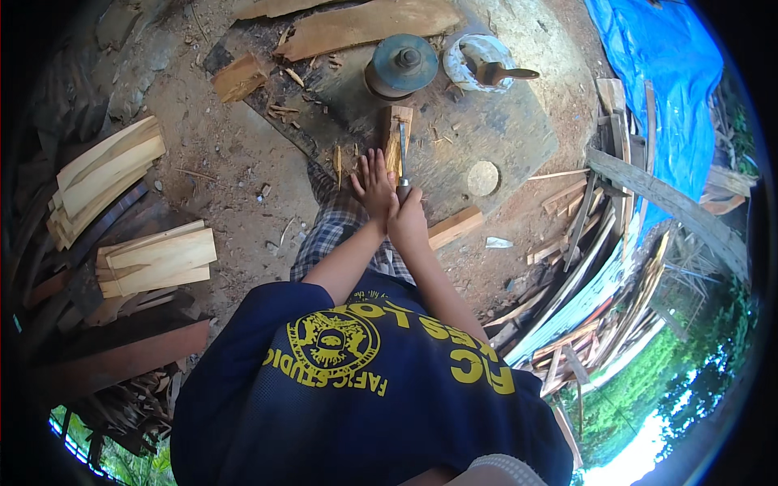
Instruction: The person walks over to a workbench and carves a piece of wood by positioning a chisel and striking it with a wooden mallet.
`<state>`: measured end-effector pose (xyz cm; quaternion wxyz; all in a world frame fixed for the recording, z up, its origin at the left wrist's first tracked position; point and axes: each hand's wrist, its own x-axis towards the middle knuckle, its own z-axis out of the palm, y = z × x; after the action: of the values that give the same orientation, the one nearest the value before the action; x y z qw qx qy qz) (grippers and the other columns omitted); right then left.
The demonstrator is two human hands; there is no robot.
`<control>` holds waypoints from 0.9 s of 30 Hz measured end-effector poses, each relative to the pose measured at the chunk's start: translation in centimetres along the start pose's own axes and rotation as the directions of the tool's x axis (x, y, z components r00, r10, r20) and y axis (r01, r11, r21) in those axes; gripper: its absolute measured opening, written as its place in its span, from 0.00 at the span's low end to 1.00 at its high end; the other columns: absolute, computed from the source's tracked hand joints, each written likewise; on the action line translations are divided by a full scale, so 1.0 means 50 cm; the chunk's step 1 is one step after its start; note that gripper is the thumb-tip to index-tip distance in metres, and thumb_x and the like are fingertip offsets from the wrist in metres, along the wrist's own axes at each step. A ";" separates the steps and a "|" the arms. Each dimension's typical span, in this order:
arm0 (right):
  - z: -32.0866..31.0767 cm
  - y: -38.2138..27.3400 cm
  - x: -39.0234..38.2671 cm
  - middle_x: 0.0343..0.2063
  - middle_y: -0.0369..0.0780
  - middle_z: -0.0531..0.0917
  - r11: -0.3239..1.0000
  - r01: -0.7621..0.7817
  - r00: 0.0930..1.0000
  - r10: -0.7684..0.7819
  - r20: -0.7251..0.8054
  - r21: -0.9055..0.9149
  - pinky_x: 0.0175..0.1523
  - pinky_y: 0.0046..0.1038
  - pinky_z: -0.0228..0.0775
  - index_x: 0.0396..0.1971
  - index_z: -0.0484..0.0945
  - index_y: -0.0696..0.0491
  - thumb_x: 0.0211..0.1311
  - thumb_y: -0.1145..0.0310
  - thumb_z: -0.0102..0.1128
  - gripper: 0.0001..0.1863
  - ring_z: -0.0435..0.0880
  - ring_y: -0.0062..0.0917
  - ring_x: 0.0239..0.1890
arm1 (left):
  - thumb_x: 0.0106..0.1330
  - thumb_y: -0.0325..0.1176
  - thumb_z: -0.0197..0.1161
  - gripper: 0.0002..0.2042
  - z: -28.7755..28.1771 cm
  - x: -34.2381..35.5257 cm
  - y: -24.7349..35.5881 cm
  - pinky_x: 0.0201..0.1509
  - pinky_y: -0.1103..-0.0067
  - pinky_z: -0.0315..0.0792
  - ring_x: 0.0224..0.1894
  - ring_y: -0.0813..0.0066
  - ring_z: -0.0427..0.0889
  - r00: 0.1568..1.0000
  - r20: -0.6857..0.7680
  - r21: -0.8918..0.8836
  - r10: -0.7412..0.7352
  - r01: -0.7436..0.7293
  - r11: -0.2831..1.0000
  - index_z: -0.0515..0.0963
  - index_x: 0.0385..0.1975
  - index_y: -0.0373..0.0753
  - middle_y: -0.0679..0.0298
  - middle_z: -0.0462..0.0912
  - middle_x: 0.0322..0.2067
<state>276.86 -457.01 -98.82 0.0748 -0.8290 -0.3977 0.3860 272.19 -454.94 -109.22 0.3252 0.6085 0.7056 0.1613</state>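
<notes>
A chisel (403, 150) with a long thin metal blade and a dark handle points away from me. My right hand (410, 223) is closed round its handle. The blade lies along the top of a narrow wooden block (395, 121), which rests on a worn board (519, 142). At the block's left side my left hand (374, 188) lies with fingers stretched out and apart, its fingertips close to or touching the wood. My two wrists are near each other. Beyond the block's far end stands a round blue-green metal object (403, 65) with a knob on top.
A white-rimmed tub (458, 69) holds a brush-like tool (506, 74). Long planks (365, 28) lie at the far side, and a wood offcut (458, 227) lies near my right arm. Stacked pale boards (158, 259) are at left; scrap timber (616, 154) and a blue tarp (664, 89) at right.
</notes>
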 end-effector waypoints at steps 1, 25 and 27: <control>-0.001 -0.004 -0.001 0.41 0.64 0.77 1.000 0.004 1.000 -0.004 0.000 -0.003 0.46 0.53 0.73 0.49 0.59 0.59 0.69 0.52 0.49 0.24 0.79 0.61 0.42 | 0.74 0.42 0.40 0.27 0.007 0.000 0.005 0.74 0.53 0.32 0.76 0.64 0.44 1.000 -0.020 -0.001 -0.014 0.014 1.000 0.51 0.72 0.46 0.64 0.52 0.73; -0.019 0.017 0.102 0.32 0.63 0.80 0.978 0.028 0.993 -0.051 0.104 0.207 0.40 0.48 0.74 0.44 0.62 0.59 0.67 0.57 0.52 0.20 0.82 0.58 0.36 | 0.73 0.39 0.44 0.28 0.075 0.041 -0.035 0.75 0.52 0.31 0.74 0.62 0.51 0.995 -0.063 0.100 0.076 -0.070 0.993 0.51 0.71 0.41 0.62 0.58 0.70; -0.019 0.009 0.104 0.27 0.53 0.80 0.946 -0.020 0.989 -0.028 0.144 0.324 0.30 0.41 0.74 0.43 0.65 0.55 0.69 0.57 0.52 0.17 0.82 0.46 0.23 | 0.73 0.39 0.45 0.28 0.078 0.041 -0.036 0.75 0.52 0.31 0.74 0.61 0.51 0.996 -0.061 0.082 0.069 -0.064 0.995 0.52 0.71 0.41 0.61 0.59 0.70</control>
<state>279.78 -453.41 -101.37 0.1812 -0.7738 -0.3350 0.5061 273.30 -453.97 -113.76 0.2724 0.6388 0.7008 0.1630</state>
